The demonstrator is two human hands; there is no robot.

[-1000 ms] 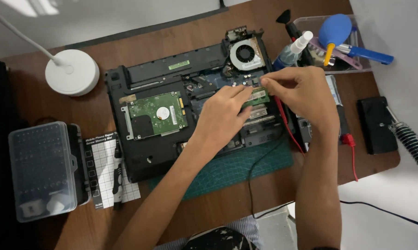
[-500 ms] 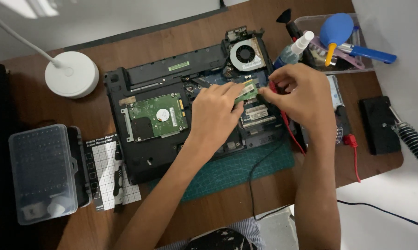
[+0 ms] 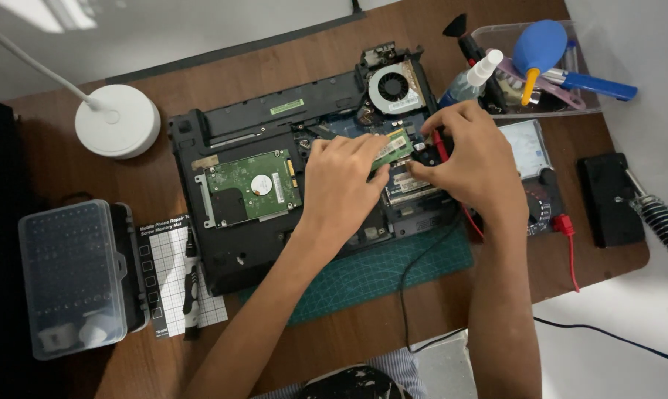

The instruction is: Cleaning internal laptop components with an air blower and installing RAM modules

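An opened black laptop lies bottom-up on a green cutting mat, its hard drive and cooling fan exposed. Both my hands sit over the memory bay. My left hand pinches one end of a small green memory module, which is tilted up out of its slot. My right hand grips the module's other end and has a red probe lead under its fingers. The slot itself is mostly hidden by my fingers.
A white lamp base stands at the back left. A clear bit case, a screw mat and a screwdriver lie at the left. A multimeter and a tool tray sit at the right.
The green memory module has come up from flat in the bay to a tilted position between my fingers. Both hands drew closer together over the slot.
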